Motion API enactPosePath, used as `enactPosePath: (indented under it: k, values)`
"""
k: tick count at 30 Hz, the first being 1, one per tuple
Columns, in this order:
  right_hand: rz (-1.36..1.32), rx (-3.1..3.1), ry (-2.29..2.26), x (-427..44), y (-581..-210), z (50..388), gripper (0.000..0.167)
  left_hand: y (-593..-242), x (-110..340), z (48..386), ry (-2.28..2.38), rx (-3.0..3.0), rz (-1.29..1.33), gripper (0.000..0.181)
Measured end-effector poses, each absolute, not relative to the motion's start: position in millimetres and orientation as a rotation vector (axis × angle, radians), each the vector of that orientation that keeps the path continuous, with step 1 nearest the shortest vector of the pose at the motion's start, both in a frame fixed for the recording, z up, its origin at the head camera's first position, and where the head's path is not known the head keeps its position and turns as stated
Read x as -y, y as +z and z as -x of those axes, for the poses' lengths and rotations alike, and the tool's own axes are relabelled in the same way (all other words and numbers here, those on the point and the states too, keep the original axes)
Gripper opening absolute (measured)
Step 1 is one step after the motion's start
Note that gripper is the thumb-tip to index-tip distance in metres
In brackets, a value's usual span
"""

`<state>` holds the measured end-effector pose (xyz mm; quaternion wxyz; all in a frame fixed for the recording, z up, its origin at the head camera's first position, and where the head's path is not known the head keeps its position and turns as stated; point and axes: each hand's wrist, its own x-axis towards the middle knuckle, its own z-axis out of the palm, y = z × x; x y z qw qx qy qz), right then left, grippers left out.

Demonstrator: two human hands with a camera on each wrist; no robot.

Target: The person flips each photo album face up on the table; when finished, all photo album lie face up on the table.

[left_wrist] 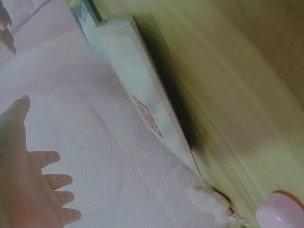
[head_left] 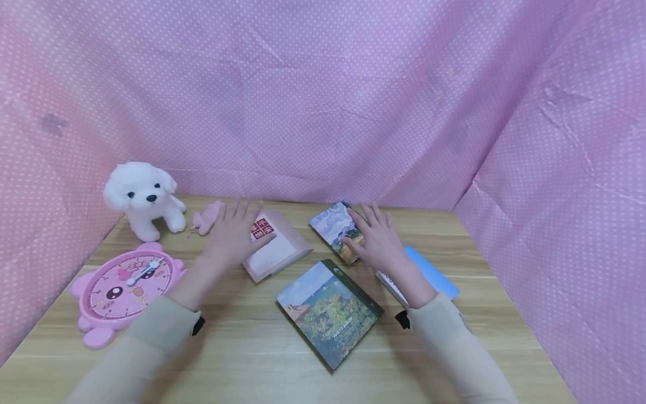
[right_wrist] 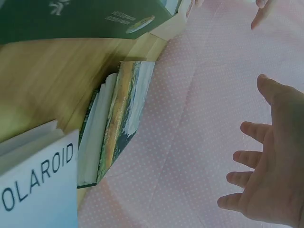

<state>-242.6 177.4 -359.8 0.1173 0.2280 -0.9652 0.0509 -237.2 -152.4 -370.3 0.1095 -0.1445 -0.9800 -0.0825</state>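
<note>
My left hand (head_left: 229, 238) is held above the table with fingers spread, between a pink plush trinket (head_left: 207, 217) and a white-and-pink book (head_left: 272, 255) with red characters. Nothing is in it. Fingers also apart, my right hand (head_left: 379, 240) hovers over the small painted album (head_left: 330, 224) and partly hides it. Below that hand and wrist lies a blue-and-white book (head_left: 431, 272), lettered "OLAROID" in the right wrist view. A larger green photo album (head_left: 330, 314) lies between the two forearms. Both wrist views show the hands apart from these things.
A white plush dog (head_left: 151, 196) stands at the table's back left. In front of it lies a pink animal-shaped clock (head_left: 128, 286), close to the left forearm. Pink dotted cloth (head_left: 323, 112) hangs around the back and sides of the wooden table (head_left: 237, 348).
</note>
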Motion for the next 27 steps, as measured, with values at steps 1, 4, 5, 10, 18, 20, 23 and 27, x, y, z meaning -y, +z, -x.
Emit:
enactPosePath:
  k: [1,4,5,10,18,20,23,27]
  values:
    - [-0.669,2.830,0.139,-176,-358,244,0.072,-369,153,239,-0.242,2.882,0.426,0.088]
    - [-0.680,2.847,0.124,-170,-353,250,0.073,-368,156,244,-0.238,2.890,0.436,0.088]
    - [-0.690,2.847,0.124,-168,-351,252,0.073,-368,157,247,-0.238,2.889,0.439,0.088]
    - [-0.739,2.856,0.114,-156,-348,263,0.075,-371,162,258,-0.256,2.878,0.455,0.090]
    - [-0.845,2.848,0.207,-136,-355,283,0.074,-381,170,275,-0.287,2.913,0.442,0.091]
    - [-0.893,2.844,0.247,-131,-360,289,0.074,-385,172,279,-0.285,2.927,0.441,0.090]
    - [-0.980,2.843,0.278,-122,-371,297,0.073,-391,174,285,-0.314,2.959,0.439,0.089]
    - [-1.140,2.846,0.301,-112,-384,307,0.073,-401,177,293,-0.369,2.978,0.450,0.090]
